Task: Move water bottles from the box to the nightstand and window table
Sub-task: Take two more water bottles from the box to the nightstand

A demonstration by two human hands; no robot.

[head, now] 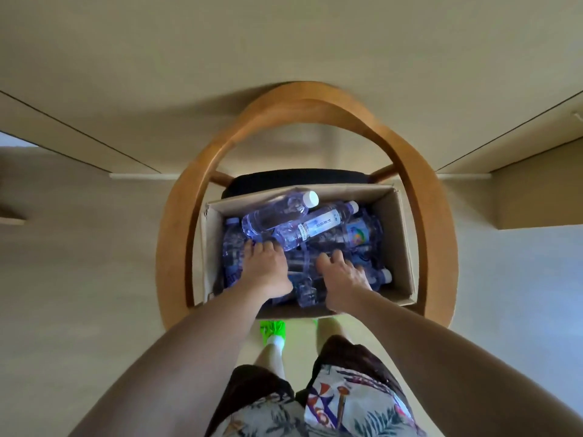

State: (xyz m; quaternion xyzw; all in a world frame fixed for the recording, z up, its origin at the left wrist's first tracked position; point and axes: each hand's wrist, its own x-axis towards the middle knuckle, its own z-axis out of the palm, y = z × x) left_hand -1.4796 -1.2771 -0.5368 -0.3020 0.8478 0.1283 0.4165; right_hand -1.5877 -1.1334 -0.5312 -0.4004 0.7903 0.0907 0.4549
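Many clear plastic water bottles (303,247) fill the open brown cardboard box (397,234) that sits on the black seat (299,178) of a round-backed wooden chair (315,105). The chair's curved rail rings the box closely on both sides and behind, so we find open room only above and at the near edge. Our left hand (265,266) lies palm down, fingers curled onto bottles on the box's left side; our right hand (344,275) reaches in likewise, fingers bent over bottles near the middle, neither grip clearly closed. One top bottle (312,228) bears a white label, its print too small to read.
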